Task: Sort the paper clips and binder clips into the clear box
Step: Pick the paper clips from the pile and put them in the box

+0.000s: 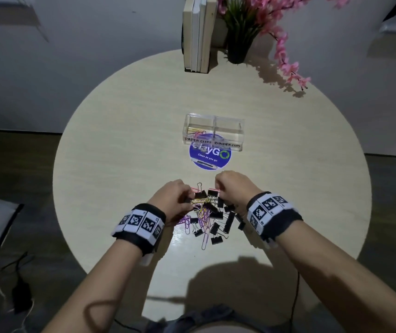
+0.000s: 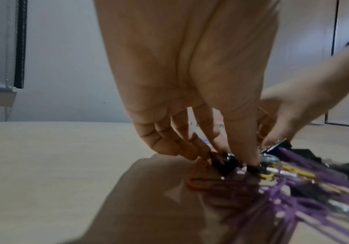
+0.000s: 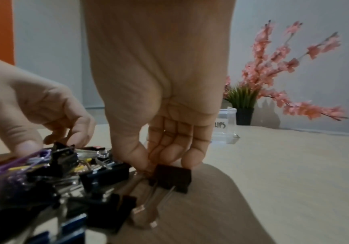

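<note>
A mixed pile (image 1: 210,216) of black binder clips and purple, yellow and pink paper clips lies on the round table (image 1: 120,152) close to me. My left hand (image 1: 191,197) reaches into the pile's left side; its thumb and fingers pinch a small black binder clip (image 2: 224,165). At the pile's far right, my right hand (image 1: 217,188) pinches a larger black binder clip (image 3: 173,178), whose wire handles point toward me. The clear two-compartment box (image 1: 216,140) stands further back, labelled for paper clips and binder clips. A few paper clips (image 1: 195,133) lie in its left compartment.
A round blue sticker (image 1: 210,157) lies on the table, partly under the box's front. Upright books (image 1: 199,32) and a dark pot of pink flowers (image 1: 240,32) stand at the far edge. Cables lie on the floor at lower left (image 1: 20,292).
</note>
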The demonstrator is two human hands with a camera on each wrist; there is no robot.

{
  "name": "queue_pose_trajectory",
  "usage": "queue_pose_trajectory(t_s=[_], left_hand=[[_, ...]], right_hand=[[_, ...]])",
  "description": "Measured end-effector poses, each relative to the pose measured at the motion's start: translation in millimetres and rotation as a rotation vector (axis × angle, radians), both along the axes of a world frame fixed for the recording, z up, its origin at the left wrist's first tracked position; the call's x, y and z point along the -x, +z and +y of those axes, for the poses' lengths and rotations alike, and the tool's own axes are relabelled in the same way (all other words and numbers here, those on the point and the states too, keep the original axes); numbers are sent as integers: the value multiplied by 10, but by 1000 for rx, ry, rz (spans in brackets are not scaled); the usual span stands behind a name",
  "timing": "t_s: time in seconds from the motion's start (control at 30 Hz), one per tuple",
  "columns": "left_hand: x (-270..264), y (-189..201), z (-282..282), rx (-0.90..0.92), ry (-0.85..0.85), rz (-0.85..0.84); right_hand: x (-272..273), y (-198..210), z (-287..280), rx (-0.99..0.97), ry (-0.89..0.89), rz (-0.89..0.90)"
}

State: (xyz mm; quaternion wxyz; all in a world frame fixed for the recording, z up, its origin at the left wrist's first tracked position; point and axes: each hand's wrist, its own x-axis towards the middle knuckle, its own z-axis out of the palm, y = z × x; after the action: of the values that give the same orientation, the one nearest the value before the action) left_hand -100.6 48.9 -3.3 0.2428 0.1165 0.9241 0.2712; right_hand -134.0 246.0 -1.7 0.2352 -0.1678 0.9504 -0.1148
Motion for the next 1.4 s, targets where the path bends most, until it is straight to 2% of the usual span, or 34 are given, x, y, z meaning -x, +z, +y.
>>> queue_pose_trajectory(t_s=[0.13,0.2,0.27,0.33,0.4,0.5,0.57,0.6,0.7,0.77,0.87,1.03,1.1,1.2,1.27,1.4], left_hand=[[52,25,7,-22,41,90],[130,21,52,13,32,131],[179,11,121,56,-23,135],[224,-21,179,89,-70,144],[268,-35,218,122,-96,158],[286,-5,208,134,-49,119],[239,3,107,23,110,59],[210,-19,37,-42,204,31],[96,-72,-200,-148,405,-49],[-11,-61,-267,-185,465,-119],[-222,-68,-298,-140,476,-143],[-390,-105,-146,33,388,37],[-355,-108,-62,87,366,70],[-281,-133,11,106,337,16],[-251,-142,26,68,345,-37],[-182,-47,0,59,373,-20]], right_hand=[[-88,-35,163,140,-248,-37],[-126,-58,236,318,-440,14],[-171,-43,259,586,-633,-9],[-234,-3,228,860,-825,-137],[-285,51,190,1008,-964,-320],[-312,74,95,1093,-975,-475],[-304,64,-19,1051,-872,-458],[-297,55,-83,964,-756,-395],[-301,22,-255,537,-303,-97],[-298,30,-307,255,-96,28],[-273,9,-362,68,38,116],[-237,55,-339,-94,85,124],[-200,118,-287,-17,-12,81],[12,254,-214,235,-284,-31],[244,380,-235,340,-347,5],[803,593,-405,288,-349,186]])
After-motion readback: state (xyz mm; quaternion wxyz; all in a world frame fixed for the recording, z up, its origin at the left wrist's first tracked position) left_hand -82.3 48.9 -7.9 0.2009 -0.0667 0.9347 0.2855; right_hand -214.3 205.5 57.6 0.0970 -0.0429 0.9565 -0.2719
